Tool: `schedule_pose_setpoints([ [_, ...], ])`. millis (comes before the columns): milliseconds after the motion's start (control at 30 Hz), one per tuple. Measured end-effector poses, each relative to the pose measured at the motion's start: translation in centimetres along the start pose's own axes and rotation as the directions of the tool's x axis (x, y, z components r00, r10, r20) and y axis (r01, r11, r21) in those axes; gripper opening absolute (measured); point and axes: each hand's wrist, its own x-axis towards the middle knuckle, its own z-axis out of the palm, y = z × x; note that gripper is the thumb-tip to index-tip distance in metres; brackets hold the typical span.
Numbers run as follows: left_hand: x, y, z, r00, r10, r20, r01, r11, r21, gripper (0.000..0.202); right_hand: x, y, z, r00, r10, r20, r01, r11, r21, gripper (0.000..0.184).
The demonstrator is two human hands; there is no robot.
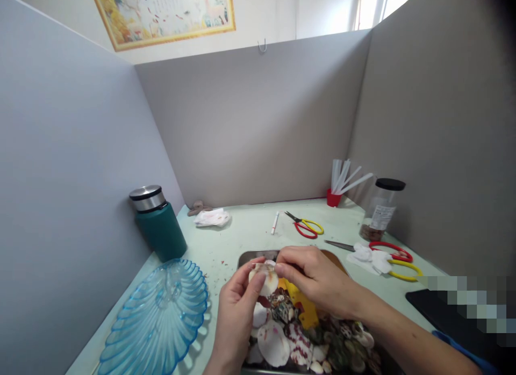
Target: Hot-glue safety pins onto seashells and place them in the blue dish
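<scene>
My left hand (pixel 236 305) pinches a whitish scallop shell (pixel 270 283) between thumb and fingers, above a metal tray (pixel 248 254). At the shell's straight upper edge, my right hand (pixel 318 278) has thumb and forefinger pressed together; whether they grip the shell or a small thing along it, I cannot tell. Inside the tray lie larger white scallop shells (pixel 274 343), a purple-and-white patterned shell (pixel 299 345), dark small shells (pixel 342 351) and a yellow piece (pixel 308 310), partly covered by my right hand.
Left stand a blue shell-shaped dish (pixel 161 310) and a green bottle (pixel 161 230). Behind the tray lie crumpled tissue (pixel 212 217), a white stick (pixel 274 223) and scissors (pixel 304 224). Rightward are larger scissors (pixel 391 251), a jar (pixel 379 211) and a red cup of strips (pixel 334 197). Grey partitions (pixel 258 128) enclose the table.
</scene>
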Motion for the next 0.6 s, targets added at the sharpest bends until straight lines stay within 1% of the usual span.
schedule_pose_setpoints([
  [67, 0.00, -0.11, 0.01, 1.000, -0.004, -0.018, 0.003, 0.998, -0.070, 0.025, -0.02, 0.05, 0.02, 1.000, 0.000, -0.001, 0.000, 1.000, -0.002, 0.026],
  [167, 0.04, -0.23, 0.09, 0.999, -0.039, -0.028, 0.034, 0.983, -0.178, 0.017, -0.03, 0.14, 0.08, 1.000, 0.002, 0.013, -0.002, 1.000, -0.014, 0.026],
  [300, 0.11, -0.17, 0.16, 0.996, -0.084, -0.021, 0.074, 0.956, -0.284, 0.015, 0.03, 0.17, 0.11, 1.000, -0.009, 0.012, 0.009, 1.000, 0.001, 0.024],
  [433, 0.07, -0.06, 0.13, 0.996, -0.089, -0.007, 0.082, 0.944, -0.319, 0.014, 0.00, -0.01, -0.08, 1.000, -0.016, -0.027, 0.018, 0.996, 0.090, 0.009],
  [600, 0.06, -0.03, 0.07, 0.997, -0.077, 0.016, 0.078, 0.951, -0.298, 0.015, -0.13, -0.39, -0.40, 0.998, -0.058, 0.000, 0.057, 0.985, 0.160, 0.013],
])
